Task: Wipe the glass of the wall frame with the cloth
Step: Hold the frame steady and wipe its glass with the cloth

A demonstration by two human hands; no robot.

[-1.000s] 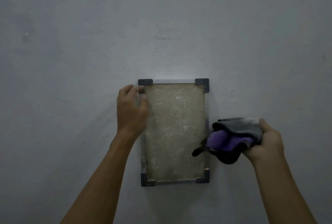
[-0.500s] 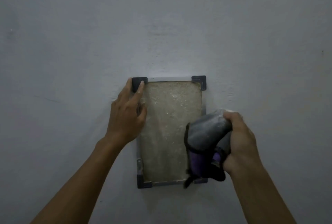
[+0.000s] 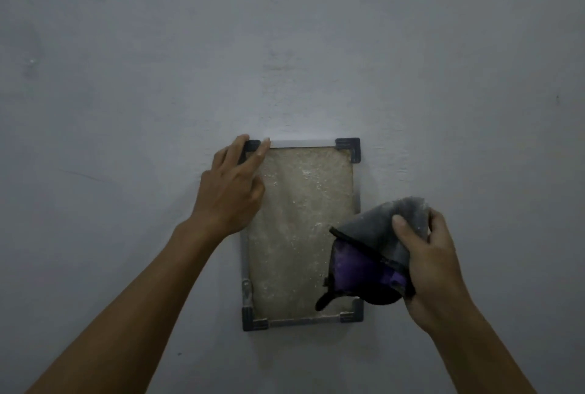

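One wall frame [image 3: 301, 233], upright on a plain grey wall [image 3: 126, 77], set between the two hands. Four dark corner pieces counted; the upper-left one sits under the left hand's fingertips, the lower-right one is partly behind the cloth. Glass [image 3: 294, 235] looks dusty, speckled with pale flecks.

Left hand [image 3: 230, 191]: fingers extended and spread, laid flat over the frame's upper-left corner and left edge, gripping nothing.

Right hand [image 3: 433, 270]: closed around one bunched cloth [image 3: 370, 260], thumb pressed on top. Cloth is grey outside, purple inside, black edging. It overlaps the frame's lower-right part, just left of the right hand; whether it touches the glass cannot be told.
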